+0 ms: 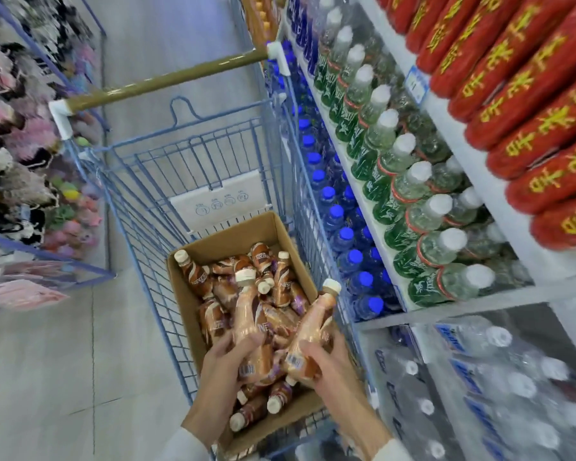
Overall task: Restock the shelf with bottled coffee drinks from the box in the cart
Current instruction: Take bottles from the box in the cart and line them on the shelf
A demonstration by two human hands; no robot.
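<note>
Coffee bottles: two being held above the box [210,247], caps pointing away.
Left hand [225,361]: gripping one bottle [250,324].
Right hand [326,359]: gripping the other bottle [313,331].
Box: sitting in the cart [140,194].

Of the person only two arms show: the left hand [228,357] and the right hand [326,357], each with a bare wrist and forearm behind it. A pale, whitish-grey long sleeve covers each arm, the left sleeve [183,447] at about 7 o'clock in the view and the right sleeve [391,452] at about 5 o'clock. Both cuffs look plain and soft, though blurred.
</note>
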